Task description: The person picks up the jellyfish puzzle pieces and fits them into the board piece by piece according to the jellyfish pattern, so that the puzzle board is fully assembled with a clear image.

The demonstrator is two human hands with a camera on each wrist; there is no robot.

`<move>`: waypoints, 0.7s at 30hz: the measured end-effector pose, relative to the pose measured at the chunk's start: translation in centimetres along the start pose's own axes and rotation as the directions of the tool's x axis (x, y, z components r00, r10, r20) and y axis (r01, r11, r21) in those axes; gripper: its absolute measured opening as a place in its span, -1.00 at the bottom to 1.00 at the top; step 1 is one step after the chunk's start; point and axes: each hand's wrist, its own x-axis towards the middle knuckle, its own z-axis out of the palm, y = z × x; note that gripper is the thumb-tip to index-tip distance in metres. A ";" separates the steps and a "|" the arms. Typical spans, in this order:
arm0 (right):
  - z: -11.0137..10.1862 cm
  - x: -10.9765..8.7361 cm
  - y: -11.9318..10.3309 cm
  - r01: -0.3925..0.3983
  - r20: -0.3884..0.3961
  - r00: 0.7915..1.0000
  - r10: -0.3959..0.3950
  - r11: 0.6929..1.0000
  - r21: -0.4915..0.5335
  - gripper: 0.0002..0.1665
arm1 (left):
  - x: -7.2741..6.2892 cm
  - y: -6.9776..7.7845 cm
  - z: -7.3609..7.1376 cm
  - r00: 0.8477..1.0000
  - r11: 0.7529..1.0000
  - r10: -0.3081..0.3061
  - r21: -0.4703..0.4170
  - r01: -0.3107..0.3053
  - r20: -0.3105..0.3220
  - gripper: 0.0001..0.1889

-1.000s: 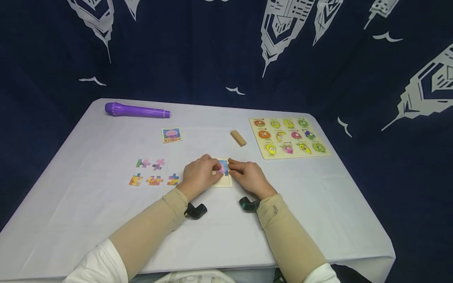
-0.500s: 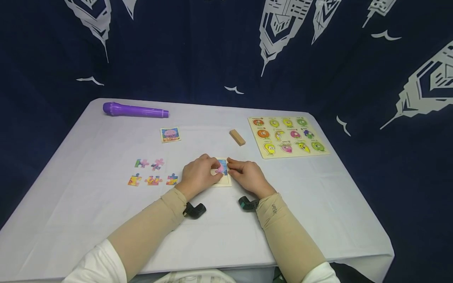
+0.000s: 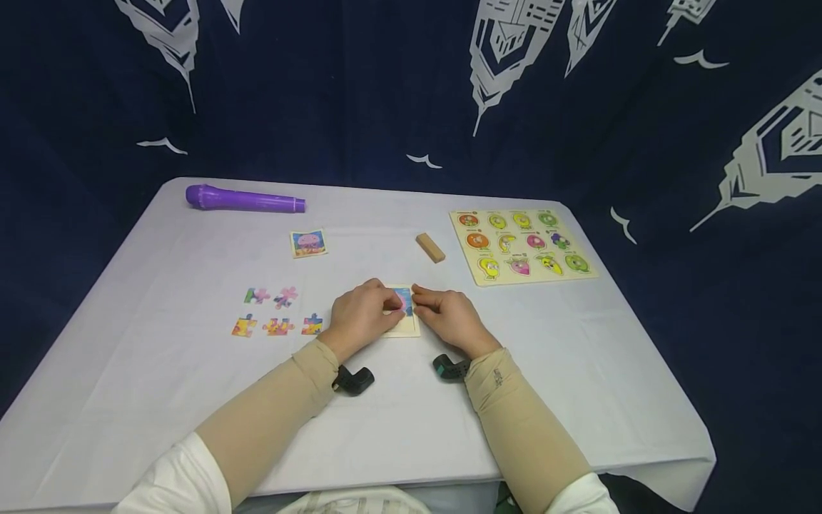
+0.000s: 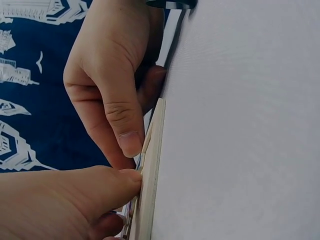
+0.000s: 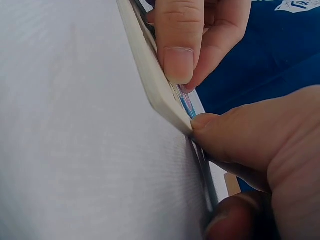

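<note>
In the head view a small pale wooden puzzle tray (image 3: 404,330) lies flat on the white table, partly filled with a blue and pink picture. My left hand (image 3: 362,314) reaches over its left side, thumb and forefinger pinching a puzzle piece that is mostly hidden by the fingers. At the opposite side, my right hand (image 3: 454,321) holds the tray's upper right edge; the right wrist view shows that thumb (image 5: 235,135) pressed at the tray corner. Several loose jigsaw pieces (image 3: 278,327) lie in two rows left of my left hand, yellow below and pink above.
Behind the loose pieces sits a small square picture (image 3: 309,243) with a pink figure. A purple toy microphone (image 3: 247,199) lies at the back left. Toward the right are a wooden block (image 3: 430,248) and a fruit puzzle board (image 3: 523,246). A dark blue curtain (image 3: 359,86) hangs behind the table.
Both hands keep their places at the tray. Slightly less of the pink part shows between my left fingers. The head view has shifted a little.
</note>
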 end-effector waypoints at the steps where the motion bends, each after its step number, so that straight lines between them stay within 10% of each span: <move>1: 0.0 0.0 -0.1 0.004 0.000 1.000 -0.004 1.000 -0.001 -0.64 | 0.0 0.0 0.0 1.000 1.000 -0.007 -0.012 0.007 -0.001 -0.83; 13: 0.2 -0.1 0.1 -0.003 -0.003 1.000 0.003 1.000 0.003 -0.63 | -0.2 0.3 -0.8 1.000 1.000 0.002 0.012 -0.002 0.006 -0.88; 21: -0.1 0.0 0.0 -0.008 0.024 1.000 0.008 1.000 -0.007 -0.63 | -2.1 -4.3 -7.6 0.989 0.989 -0.145 -0.031 0.144 -0.035 -0.77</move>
